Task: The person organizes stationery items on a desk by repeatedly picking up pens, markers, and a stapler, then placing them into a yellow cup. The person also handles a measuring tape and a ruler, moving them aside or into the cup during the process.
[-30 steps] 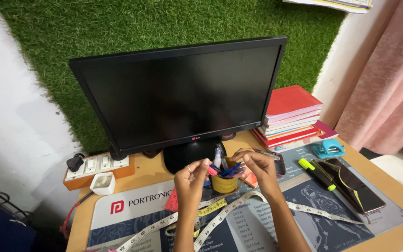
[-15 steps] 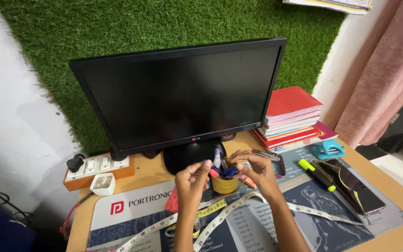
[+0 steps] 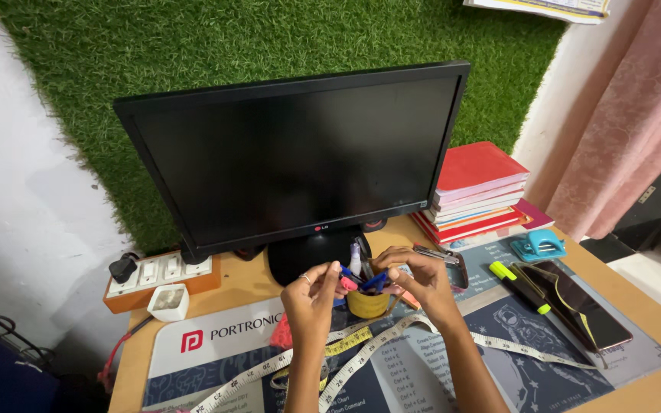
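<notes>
Soft, even daylight fills the sharp wide-angle view, brightest on the white wall [image 3: 17, 191] at left, with faint reflections on the dark glossy monitor screen [image 3: 292, 153], only weak shadows on the wooden surface [image 3: 246, 279], and slight stretching toward the edges.

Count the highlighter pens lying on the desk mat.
1: a yellow-capped highlighter right of the yellow pen cup, beside the phone. Others may be hidden inside the cup.

Upright yellow pen cup [image 3: 367, 304], pens [image 3: 375, 281] inside
</notes>
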